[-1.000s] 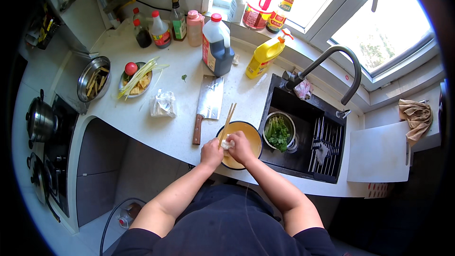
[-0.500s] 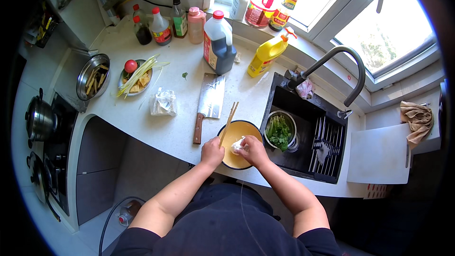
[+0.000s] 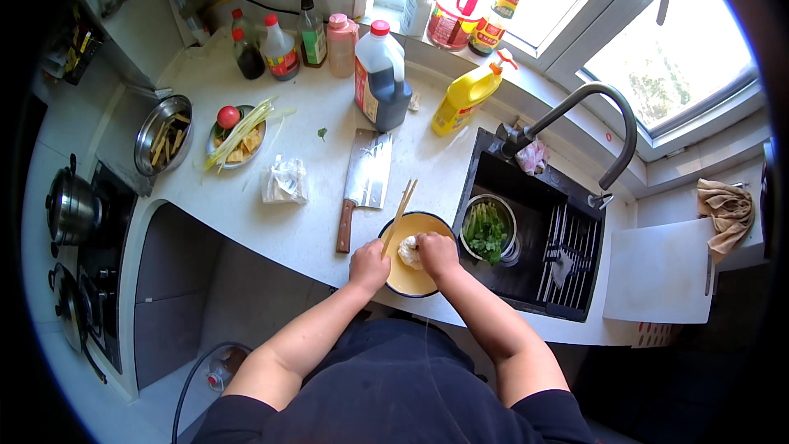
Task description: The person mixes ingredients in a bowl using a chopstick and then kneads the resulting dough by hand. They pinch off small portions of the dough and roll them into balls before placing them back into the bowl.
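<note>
A wide bowl (image 3: pixel 423 224) with a yellow inside and a dark rim stands at the counter's front edge. My left hand (image 3: pixel 370 266) is closed at its left rim, gripping a pair of chopsticks (image 3: pixel 400 215) that slant up and away. Inside the bowl lies a soft white lump (image 3: pixel 408 252), possibly dough. My right hand (image 3: pixel 437 254) is closed against the lump's right side, its fingertips hidden from above. Just left of the bowl, a cleaver (image 3: pixel 367 174) rests flat with its wooden handle towards me.
A crumpled white plastic bag (image 3: pixel 285 180) and a plate of vegetables (image 3: pixel 236 162) are on the left. Behind stand a large jug (image 3: pixel 382 86) and a yellow bottle (image 3: pixel 458 107). The black sink (image 3: pixel 526 292) at right holds a pot of greens (image 3: pixel 487 232), beneath a curved tap (image 3: pixel 629 127).
My right hand has curled its fingers in more tightly at the lump. More of the lump shows beside it. The left hand still grips the chopsticks in the same place.
</note>
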A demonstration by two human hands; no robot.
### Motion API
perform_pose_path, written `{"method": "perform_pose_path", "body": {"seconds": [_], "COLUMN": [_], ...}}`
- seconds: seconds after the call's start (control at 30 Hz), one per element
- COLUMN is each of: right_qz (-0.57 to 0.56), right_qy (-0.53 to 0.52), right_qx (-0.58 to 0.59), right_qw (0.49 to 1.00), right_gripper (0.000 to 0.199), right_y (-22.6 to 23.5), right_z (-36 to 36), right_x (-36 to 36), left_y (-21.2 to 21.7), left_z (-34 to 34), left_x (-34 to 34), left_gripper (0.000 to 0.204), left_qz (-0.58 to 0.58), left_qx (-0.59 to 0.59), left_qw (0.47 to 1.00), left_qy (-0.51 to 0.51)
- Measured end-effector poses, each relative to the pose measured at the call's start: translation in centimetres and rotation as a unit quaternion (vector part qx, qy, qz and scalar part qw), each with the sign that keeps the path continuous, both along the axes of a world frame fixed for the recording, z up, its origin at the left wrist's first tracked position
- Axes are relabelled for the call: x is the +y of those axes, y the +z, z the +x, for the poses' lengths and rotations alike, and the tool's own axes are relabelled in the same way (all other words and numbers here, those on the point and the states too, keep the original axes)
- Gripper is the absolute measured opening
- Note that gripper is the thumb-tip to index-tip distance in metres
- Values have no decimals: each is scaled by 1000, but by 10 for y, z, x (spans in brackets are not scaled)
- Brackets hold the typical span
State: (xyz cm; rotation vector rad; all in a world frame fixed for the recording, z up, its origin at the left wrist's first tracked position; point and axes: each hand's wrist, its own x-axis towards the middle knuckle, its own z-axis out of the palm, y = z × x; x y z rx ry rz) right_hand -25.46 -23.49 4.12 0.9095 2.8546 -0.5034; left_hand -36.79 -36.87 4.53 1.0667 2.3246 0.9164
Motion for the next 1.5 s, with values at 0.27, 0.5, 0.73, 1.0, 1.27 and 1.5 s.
{"method": "perform_pose_path", "body": {"seconds": [0.27, 0.5, 0.73, 1.0, 1.27, 1.5], "right_qz": [-72, -13, -253, -124, -305, 90], "right_qy": [49, 154, 48, -138, -286, -34], "right_qx": [1, -123, -78, 154, -13, 80], "right_qw": [996, 980, 963, 970, 908, 992], "right_gripper": [59, 60, 51, 26, 36, 31], "right_y": [28, 35, 28, 39, 52, 52], "right_z": [28, 28, 16, 28, 33, 36], "right_x": [-37, -53, -9, -9, 2, 3], "left_y": [-5, -6, -9, -7, -4, -2], "left_z": [0, 1, -1, 4, 2, 4], "left_x": [0, -2, 2, 2, 0, 1], "left_gripper": [10, 9, 10, 9, 9, 9], "left_qz": [15, 18, 19, 11, 9, 51], "left_qx": [6, 7, 13, 7, 20, 26], "left_qw": [1000, 1000, 1000, 1000, 1000, 998], "left_qy": [8, 5, -7, -4, -9, 9]}}
